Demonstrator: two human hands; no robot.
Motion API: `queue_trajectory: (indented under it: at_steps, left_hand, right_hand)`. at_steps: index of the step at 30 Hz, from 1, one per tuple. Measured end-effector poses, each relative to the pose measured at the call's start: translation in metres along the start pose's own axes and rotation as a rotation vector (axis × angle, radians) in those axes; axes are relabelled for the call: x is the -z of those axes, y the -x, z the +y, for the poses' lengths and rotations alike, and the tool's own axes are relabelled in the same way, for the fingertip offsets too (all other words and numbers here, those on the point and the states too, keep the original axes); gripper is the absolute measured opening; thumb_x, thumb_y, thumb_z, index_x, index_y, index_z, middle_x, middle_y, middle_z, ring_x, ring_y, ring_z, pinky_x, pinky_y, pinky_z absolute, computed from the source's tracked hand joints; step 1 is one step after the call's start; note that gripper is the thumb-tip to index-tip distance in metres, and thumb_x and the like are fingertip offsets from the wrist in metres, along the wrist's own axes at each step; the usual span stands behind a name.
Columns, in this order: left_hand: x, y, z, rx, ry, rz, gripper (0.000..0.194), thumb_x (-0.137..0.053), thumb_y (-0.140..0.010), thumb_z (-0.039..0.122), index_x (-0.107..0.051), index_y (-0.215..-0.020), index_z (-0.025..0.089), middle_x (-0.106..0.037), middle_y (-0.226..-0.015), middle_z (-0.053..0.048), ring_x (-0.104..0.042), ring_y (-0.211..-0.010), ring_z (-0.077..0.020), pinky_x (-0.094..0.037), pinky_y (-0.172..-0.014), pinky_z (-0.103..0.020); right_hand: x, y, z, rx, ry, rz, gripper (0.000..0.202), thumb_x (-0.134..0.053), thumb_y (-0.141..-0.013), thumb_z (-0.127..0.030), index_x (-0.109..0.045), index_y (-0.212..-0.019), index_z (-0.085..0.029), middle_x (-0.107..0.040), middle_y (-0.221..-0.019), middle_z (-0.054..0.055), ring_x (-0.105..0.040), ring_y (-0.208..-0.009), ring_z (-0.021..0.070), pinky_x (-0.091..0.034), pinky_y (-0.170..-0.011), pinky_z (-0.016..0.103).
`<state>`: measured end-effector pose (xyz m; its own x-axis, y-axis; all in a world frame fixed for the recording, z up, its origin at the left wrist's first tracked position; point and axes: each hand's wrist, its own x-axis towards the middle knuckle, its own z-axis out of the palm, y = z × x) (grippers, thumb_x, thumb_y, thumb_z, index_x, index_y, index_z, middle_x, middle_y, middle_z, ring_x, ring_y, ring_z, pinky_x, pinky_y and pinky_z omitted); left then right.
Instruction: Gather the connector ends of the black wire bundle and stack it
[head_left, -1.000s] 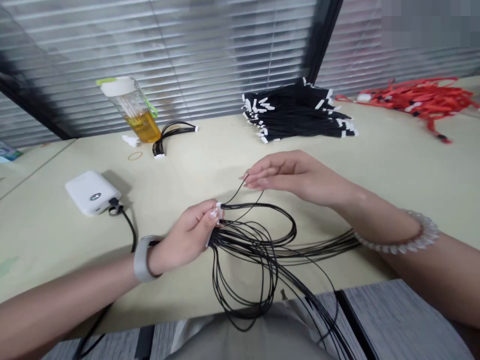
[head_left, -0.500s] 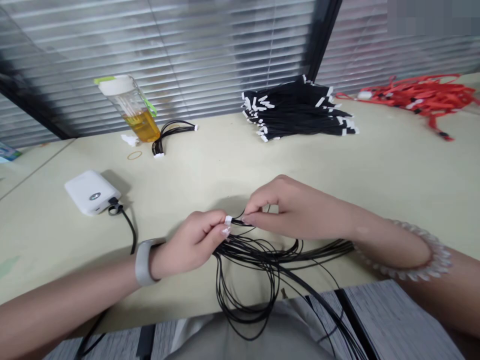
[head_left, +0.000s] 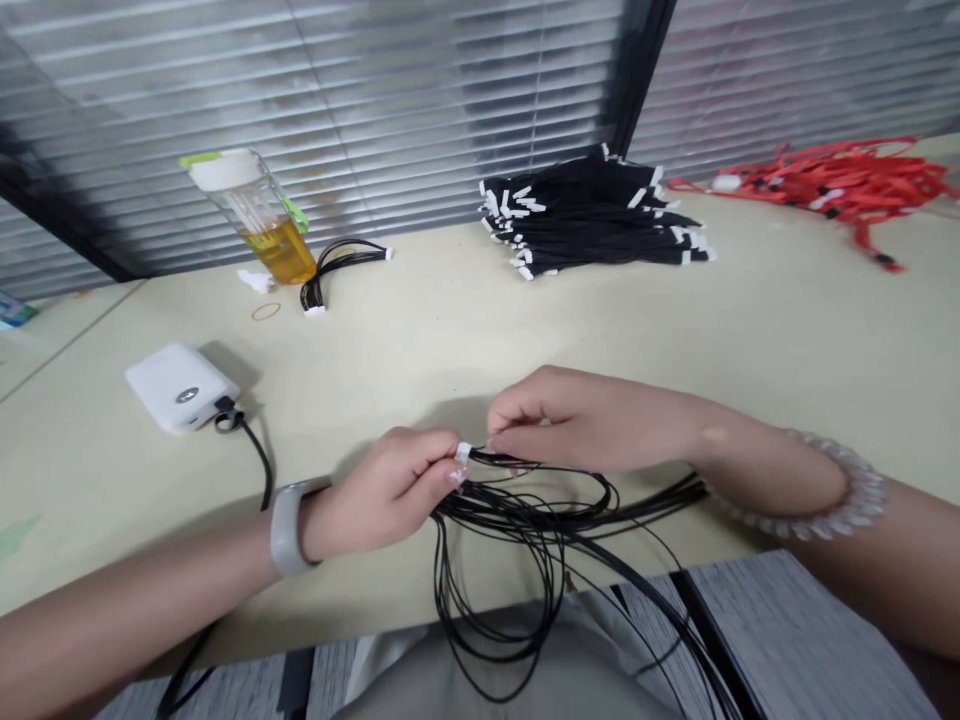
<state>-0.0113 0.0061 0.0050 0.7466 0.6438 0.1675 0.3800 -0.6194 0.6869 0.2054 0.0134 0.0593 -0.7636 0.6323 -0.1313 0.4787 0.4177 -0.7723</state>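
Head view shows the right hand [head_left: 577, 420], raised higher a second ago, now lower and pinched on the black wires [head_left: 487, 498] just beside the white connector [head_left: 464, 453] clamped in the left hand [head_left: 397, 485] over the table [head_left: 360, 380], apparently focusing both there.

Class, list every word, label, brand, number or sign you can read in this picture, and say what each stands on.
No text can be read.
Dark oval badge on the white, rounded plastic power bank: its small mark is too blurred to read.
Blue-and-green printed packet at the picture's left edge: cut off and blurred, unreadable.
Small white plastic connector in the left hand: no lettering visible.
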Motion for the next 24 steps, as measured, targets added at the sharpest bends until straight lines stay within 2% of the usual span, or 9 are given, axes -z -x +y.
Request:
queue_trajectory:
  at_steps: [11, 24]
  left_hand:
    - [0.0012, 0.001, 0.0013, -0.013, -0.032, -0.016, 0.026, -0.037, -0.091, 0.023, -0.038, -0.065, 0.018, -0.037, -0.057, 0.005, -0.033, -0.05, -0.0084, -0.028, -0.048, -0.021]
    - [0.0027, -0.0029, -0.0001, -0.063, 0.063, -0.063, 0.029, -0.034, -0.094, 0.027, -0.037, -0.067, 0.018, -0.033, -0.058, 0.006, -0.032, -0.05, -0.0082, -0.027, -0.048, -0.021]
  right_hand:
    - [0.0001, 0.0, 0.0057, 0.022, -0.084, -0.061, 0.023, -0.043, -0.088, -0.02, -0.055, -0.069, -0.014, -0.051, -0.063, -0.004, -0.042, -0.056, 0.006, -0.034, -0.052, 0.018]
    - [-0.0018, -0.0038, 0.0104, -0.009, -0.208, -0.109, 0.027, -0.044, -0.088, -0.023, -0.052, -0.065, -0.014, -0.053, -0.062, -0.002, -0.046, -0.057, 0.0071, -0.038, -0.056, 0.02]
